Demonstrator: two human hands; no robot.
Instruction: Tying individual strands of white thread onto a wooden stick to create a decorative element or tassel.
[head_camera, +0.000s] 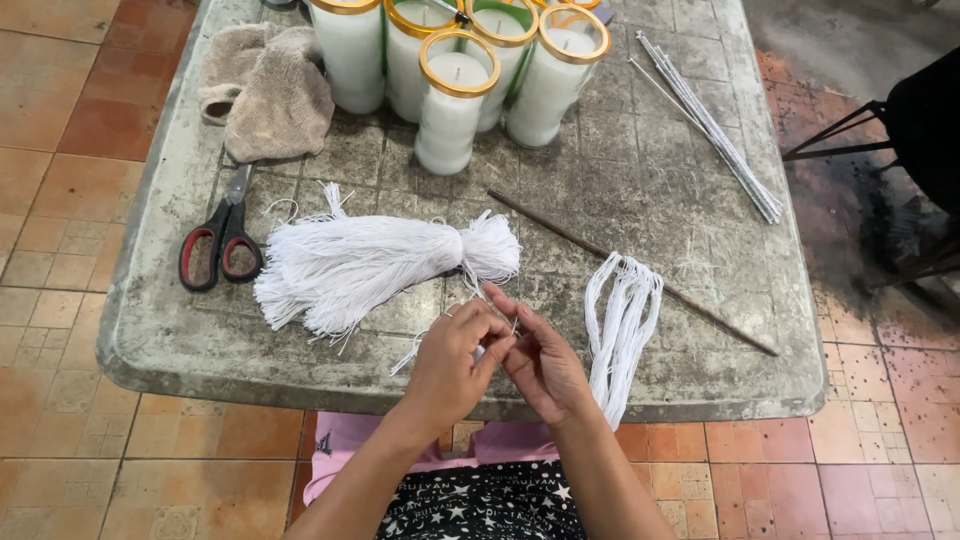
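My left hand (450, 360) and my right hand (540, 362) meet at the near edge of a worn grey table (180, 330), fingertips pinched together on a thin white string (408, 355) that trails off to the left. Just beyond my hands lies a large tied bundle of white strings (360, 265). A smaller loose bunch of white strings (622, 325) lies to the right of my right hand, hanging over the table edge.
Red-handled scissors (222, 240) lie at the left, a beige cloth (265, 90) behind them. Several white candles in gold-rimmed glasses (455, 105) stand at the back. A thin brown stick (640, 270) and a bundle of silvery rods (710, 125) lie at the right.
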